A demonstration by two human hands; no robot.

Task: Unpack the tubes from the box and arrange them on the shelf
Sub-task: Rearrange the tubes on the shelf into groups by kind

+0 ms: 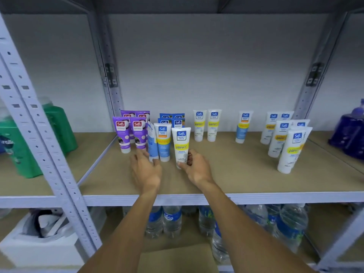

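Tubes [202, 125] stand in groups along the shelf [236, 174]. Water bottles [171, 221] sit on the level below, with a box [177, 259] in front.

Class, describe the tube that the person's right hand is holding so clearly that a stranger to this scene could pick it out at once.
Find the tan middle shelf of the grey rack. Left of centre, near the front, the right hand grips a white tube standing on its cap. Unlike the blue-bottomed tube beside it, it is white with a yellow Vitamin C band.

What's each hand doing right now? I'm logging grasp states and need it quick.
Left hand: open, fingers resting against the blue-and-white tube, not gripping.
Right hand: closed on the white Vitamin C tube.
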